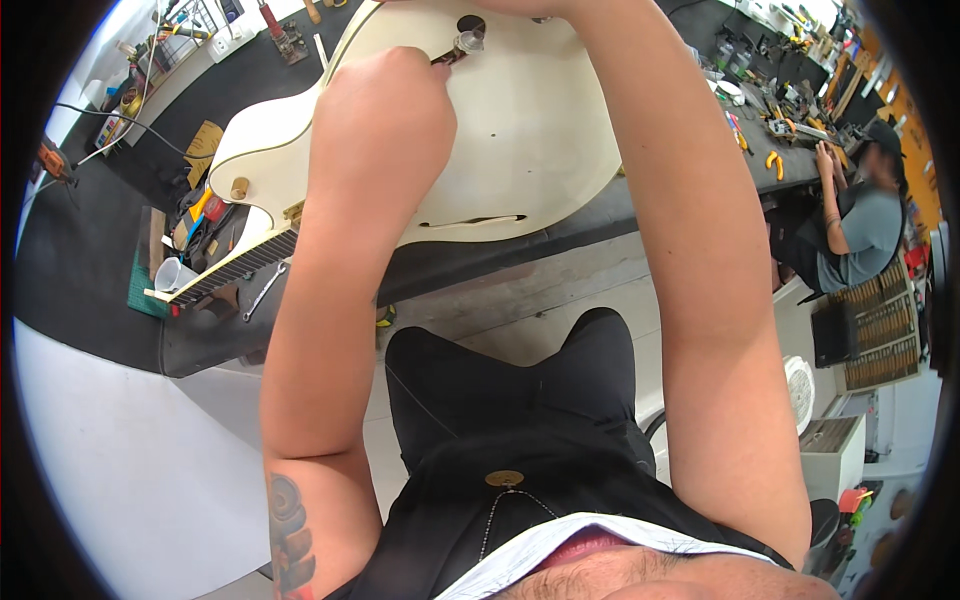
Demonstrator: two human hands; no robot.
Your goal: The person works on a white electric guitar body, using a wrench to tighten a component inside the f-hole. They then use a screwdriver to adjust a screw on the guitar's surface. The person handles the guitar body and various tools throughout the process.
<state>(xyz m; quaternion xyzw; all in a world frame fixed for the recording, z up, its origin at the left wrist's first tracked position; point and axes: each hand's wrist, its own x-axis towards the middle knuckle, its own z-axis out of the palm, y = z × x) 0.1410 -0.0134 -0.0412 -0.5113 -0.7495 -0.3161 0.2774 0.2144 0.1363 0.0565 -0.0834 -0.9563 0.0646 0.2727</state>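
Note:
A cream-white hollow-body guitar (545, 130) lies on the dark bench, its neck (235, 268) pointing toward the lower left. My left hand (385, 110) is closed over the guitar's top, back of the hand up. A small dark metal piece (447, 60) shows at its fingertips, beside a clear knob (468, 42); the rest of what it grips is hidden. Beyond the knob is a dark round hole (471, 23) in the top. My right hand (515, 5) reaches the guitar's far side at the upper picture edge, where its fingers are cut off.
A white cup (175, 276), a combination wrench (264, 292) and assorted tools lie near the neck. A red-handled tool (283, 35) is at the far left. On the right, a person (865, 215) sits at a bench cluttered with tools, near yellow-handled pliers (774, 165).

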